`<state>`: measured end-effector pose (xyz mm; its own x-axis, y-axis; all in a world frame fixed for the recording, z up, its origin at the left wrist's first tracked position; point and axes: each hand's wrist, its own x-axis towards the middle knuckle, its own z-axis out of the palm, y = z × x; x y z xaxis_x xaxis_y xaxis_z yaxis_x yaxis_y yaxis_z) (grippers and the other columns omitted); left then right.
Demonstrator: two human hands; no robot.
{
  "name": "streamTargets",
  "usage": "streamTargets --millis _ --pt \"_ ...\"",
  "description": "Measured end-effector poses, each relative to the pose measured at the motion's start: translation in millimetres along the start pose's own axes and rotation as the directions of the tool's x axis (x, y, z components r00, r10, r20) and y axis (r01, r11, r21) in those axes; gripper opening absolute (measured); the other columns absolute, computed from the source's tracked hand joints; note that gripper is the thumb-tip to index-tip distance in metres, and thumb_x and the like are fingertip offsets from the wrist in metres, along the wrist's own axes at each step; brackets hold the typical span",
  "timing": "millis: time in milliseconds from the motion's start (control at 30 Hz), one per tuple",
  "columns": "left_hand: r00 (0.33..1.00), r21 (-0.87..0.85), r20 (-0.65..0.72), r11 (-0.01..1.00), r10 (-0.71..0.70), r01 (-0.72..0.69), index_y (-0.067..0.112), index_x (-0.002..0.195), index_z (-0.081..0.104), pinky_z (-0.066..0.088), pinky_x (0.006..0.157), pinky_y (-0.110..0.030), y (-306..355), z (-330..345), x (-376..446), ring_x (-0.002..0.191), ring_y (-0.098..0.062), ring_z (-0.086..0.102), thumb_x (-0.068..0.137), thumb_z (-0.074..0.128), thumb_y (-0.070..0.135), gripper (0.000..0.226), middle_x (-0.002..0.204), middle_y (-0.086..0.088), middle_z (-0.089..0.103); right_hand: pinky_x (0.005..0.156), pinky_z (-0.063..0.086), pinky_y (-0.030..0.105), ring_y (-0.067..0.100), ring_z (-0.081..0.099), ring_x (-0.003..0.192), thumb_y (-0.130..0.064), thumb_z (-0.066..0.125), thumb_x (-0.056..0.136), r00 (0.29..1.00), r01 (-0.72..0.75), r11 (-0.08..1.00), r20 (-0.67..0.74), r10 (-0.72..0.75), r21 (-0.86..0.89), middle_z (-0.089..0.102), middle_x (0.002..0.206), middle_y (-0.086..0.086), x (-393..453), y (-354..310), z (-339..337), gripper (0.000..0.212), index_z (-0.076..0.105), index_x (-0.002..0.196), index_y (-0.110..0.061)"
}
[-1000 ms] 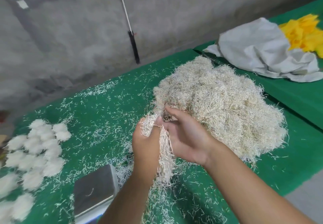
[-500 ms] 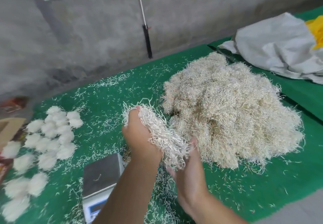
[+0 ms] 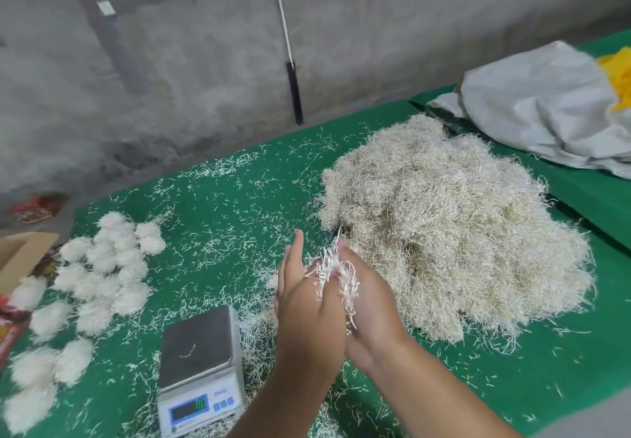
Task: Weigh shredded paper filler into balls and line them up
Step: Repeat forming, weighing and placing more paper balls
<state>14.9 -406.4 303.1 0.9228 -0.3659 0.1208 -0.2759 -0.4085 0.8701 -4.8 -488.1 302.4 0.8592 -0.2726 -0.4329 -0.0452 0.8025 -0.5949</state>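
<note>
Midway over a green-covered table, a person presses a tuft of shredded paper betw. two flat palms. Left hand sits nearer the camera w/ fingers straight & pointing away; right hand lies against it from the other side, fingers likewise extended. Neither grip curls round the tuft: both are flat, palm to palm, w/ the paper sandwiched betw. them. White strips stick out above the fingertips & hang down along the seam where the palms meet.

Just right of the hands, touching or nearly touching the right fingertips, rises the big pile of filler, beige & loose, spreading across the table's right half. Below-left of the hands stands a small digital scale, its steel pan bare but for one stray strip; green digits glow on the display, too blurred to read.

Far left, well apart from the hands, finished paper balls lie clustered in rough rows, approx. a dozen or more, fluffy & white. Loose strips litter the green cover all round.

At the left edge: a cardboard box corner & red printed wrappers. At upper right, a crumpled grey sack w/ something yellow beside it. Behind, a concrete wall w/ a white-handled tool leaning on it.
</note>
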Motion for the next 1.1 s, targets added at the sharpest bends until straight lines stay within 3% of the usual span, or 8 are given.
streamTargets --millis 100,267,367,433,633,733,933,1100 --pt "0.977 0.016 -0.082 0.981 0.196 -0.195 0.032 0.143 0.055 0.023 0.125 -0.038 4.9 -3.8 -3.1 0.155 0.006 0.011 0.097 0.034 0.047 0.053 0.166 0.036 0.006 0.079 0.064 0.039 0.026 0.079 0.095 -0.054 0.071 0.094 0.999 0.050 0.997 0.004 -0.049 -0.064 0.081 0.100 0.006 8.9 -11.9 6.7 0.041 0.081 0.104 -0.016" --pt "0.854 0.135 -0.143 0.865 0.500 -0.484 0.018 0.130 0.052 0.025 0.123 -0.023 20.6 -15.0 -5.6 0.155 -0.012 0.028 0.095 0.052 0.026 0.036 0.170 0.006 0.025 0.068 0.054 0.034 0.017 0.066 0.083 -0.061 0.071 0.091 0.997 0.025 0.995 0.069 -0.018 -0.099 0.071 0.129 0.010 6.5 -35.1 23.5 0.053 0.072 0.129 -0.024" --pt "0.798 0.302 -0.062 0.773 0.600 -0.558 0.017 0.143 0.050 0.028 0.124 -0.043 19.4 -20.5 -1.1 0.154 -0.016 0.030 0.105 0.047 0.042 0.045 0.166 0.007 0.034 0.055 0.057 0.022 0.013 0.070 0.057 -0.033 0.064 0.098 0.985 -0.018 1.000 0.172 0.016 0.013 0.072 0.067 0.002 6.2 -33.7 27.5 0.032 0.075 0.074 -0.015" --pt "0.770 0.397 -0.039 0.717 0.636 -0.573 0.016 0.143 0.056 0.022 0.125 -0.054 18.7 -23.8 3.9 0.156 -0.019 0.029 0.109 0.037 0.047 0.050 0.163 0.005 0.041 0.052 0.057 0.018 0.011 0.072 0.056 -0.030 0.072 0.091 0.976 -0.074 0.994 0.211 0.054 0.086 0.071 0.062 -0.001 -0.9 -30.9 27.8 0.022 0.076 0.075 -0.015" --pt "0.780 0.457 -0.097 0.725 0.618 -0.516 0.020 0.117 0.066 0.027 0.124 -0.052 15.8 -29.9 18.6 0.138 -0.011 0.049 0.107 0.042 0.046 0.038 0.129 0.007 0.065 0.107 0.048 0.033 0.022 0.067 0.117 -0.049 0.061 0.105 0.931 -0.280 0.953 0.274 0.240 0.117 0.071 0.118 0.007 -16.3 -25.2 35.9 0.044 0.069 0.124 -0.011" --pt "0.781 0.436 -0.167 0.756 0.602 -0.488 0.022 0.086 0.054 0.044 0.080 -0.033 23.2 -31.2 25.2 0.085 -0.009 0.047 0.105 0.048 0.042 0.027 0.087 0.010 0.053 0.125 0.033 0.040 0.026 0.054 0.139 -0.058 0.056 0.104 0.937 -0.247 0.965 0.275 0.214 0.090 0.061 0.143 0.015 -17.0 -20.1 32.7 0.070 0.056 0.145 -0.002" --pt "0.862 -0.011 -0.351 0.919 0.367 -0.395 0.033 0.062 0.031 0.019 0.049 -0.020 47.7 -43.6 41.5 0.051 -0.005 0.027 0.108 0.047 0.039 0.049 0.055 0.011 0.032 0.106 0.054 0.052 0.033 0.058 0.137 -0.068 0.054 0.099 0.953 -0.197 0.977 0.249 0.171 0.083 0.055 0.153 0.018 -21.9 -17.5 34.7 0.078 0.052 0.154 -0.012" --pt "0.903 -0.203 -0.338 0.916 0.266 -0.346 0.029 0.087 0.068 0.040 0.064 -0.011 52.1 -41.7 45.8 0.072 0.001 0.057 0.101 0.046 0.019 0.027 0.081 0.014 0.065 0.081 0.062 0.038 0.028 0.074 0.110 -0.063 0.044 0.105 0.960 -0.200 0.969 0.228 0.165 0.142 0.074 0.128 0.014 -18.0 -20.3 37.8 0.065 0.074 0.130 -0.012"
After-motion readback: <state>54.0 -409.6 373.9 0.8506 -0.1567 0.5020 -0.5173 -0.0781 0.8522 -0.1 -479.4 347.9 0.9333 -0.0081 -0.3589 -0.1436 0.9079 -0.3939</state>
